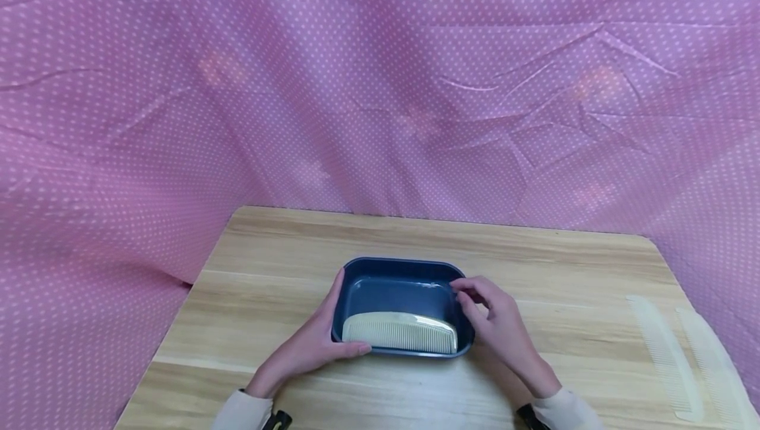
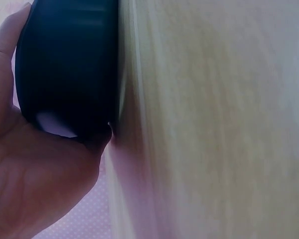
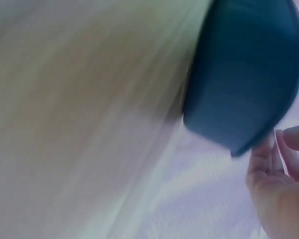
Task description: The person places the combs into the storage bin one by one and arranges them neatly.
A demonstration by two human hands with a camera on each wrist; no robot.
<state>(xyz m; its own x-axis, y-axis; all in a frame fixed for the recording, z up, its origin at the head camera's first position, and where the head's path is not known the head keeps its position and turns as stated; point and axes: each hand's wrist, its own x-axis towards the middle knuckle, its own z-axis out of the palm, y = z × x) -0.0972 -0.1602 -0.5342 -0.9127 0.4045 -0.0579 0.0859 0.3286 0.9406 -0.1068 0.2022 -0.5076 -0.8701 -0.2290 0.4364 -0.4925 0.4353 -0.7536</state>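
Note:
A dark blue rectangular dish (image 1: 388, 295) rests on the table in the head view. Inside it, along the front wall, leans a pale cream comb (image 1: 400, 332) with its teeth downward. My left hand (image 1: 315, 334) grips the dish's left end, thumb over the front rim and fingers along the side; the left wrist view shows the palm (image 2: 45, 174) against the dish's end. At the right end, my right hand (image 1: 499, 314) has its bent fingers and thumb just over the rim, a small gap between their tips. Nothing shows between them.
Two pale translucent combs (image 1: 667, 357) lie side by side at the right of the wooden table (image 1: 285, 232). A pink dotted cloth (image 1: 380, 87) hangs behind and at both sides of the table.

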